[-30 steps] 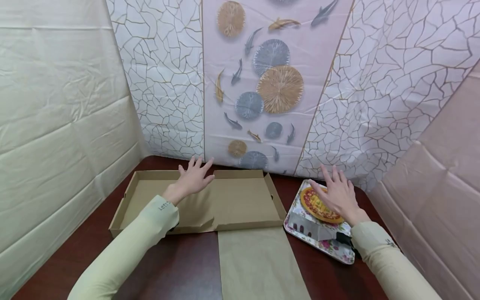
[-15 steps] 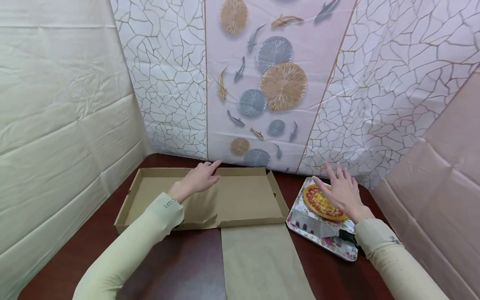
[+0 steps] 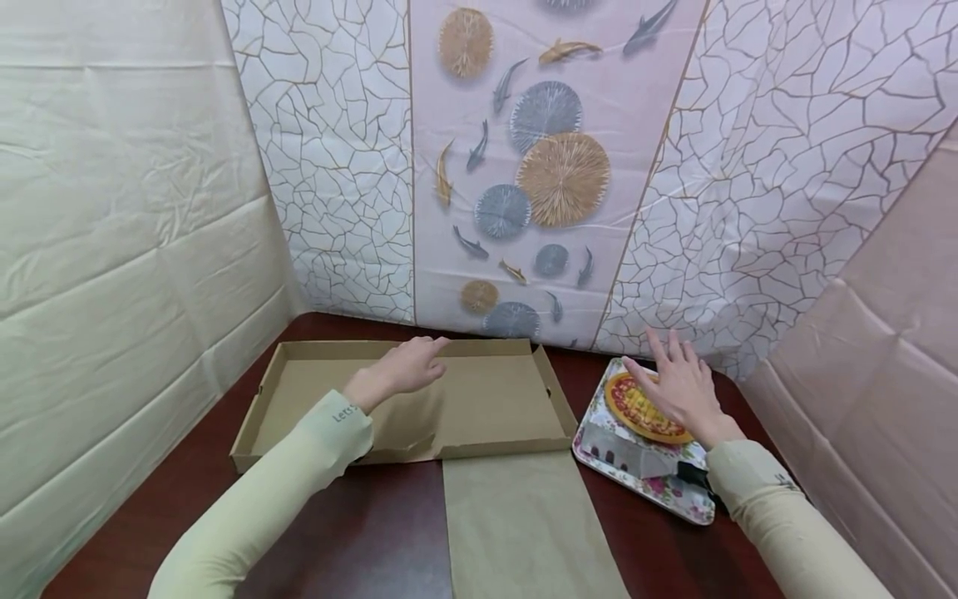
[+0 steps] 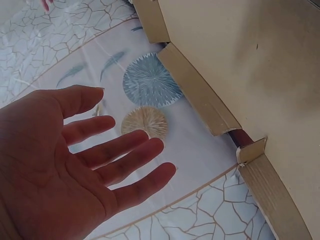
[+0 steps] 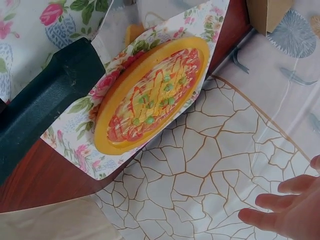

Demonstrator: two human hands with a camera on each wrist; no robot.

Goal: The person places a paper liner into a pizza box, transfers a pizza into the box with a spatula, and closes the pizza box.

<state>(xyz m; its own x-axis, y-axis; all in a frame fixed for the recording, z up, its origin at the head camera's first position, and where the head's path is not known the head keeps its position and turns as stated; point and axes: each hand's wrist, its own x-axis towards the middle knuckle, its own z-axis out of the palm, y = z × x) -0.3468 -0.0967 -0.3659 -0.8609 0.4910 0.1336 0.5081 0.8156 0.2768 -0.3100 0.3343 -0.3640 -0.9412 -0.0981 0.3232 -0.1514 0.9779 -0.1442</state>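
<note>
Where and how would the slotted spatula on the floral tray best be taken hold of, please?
Probably by its black handle, coming from the person's right: the spatula's broad blade lies toward the left on the tray, near the pizza, while the narrow handle points rightward, giving fingers something slim to wrap.

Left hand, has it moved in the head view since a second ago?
Yes. The left hand is now lower in the head view and slightly further right, judged against the far edge of the cardboard box.
</note>
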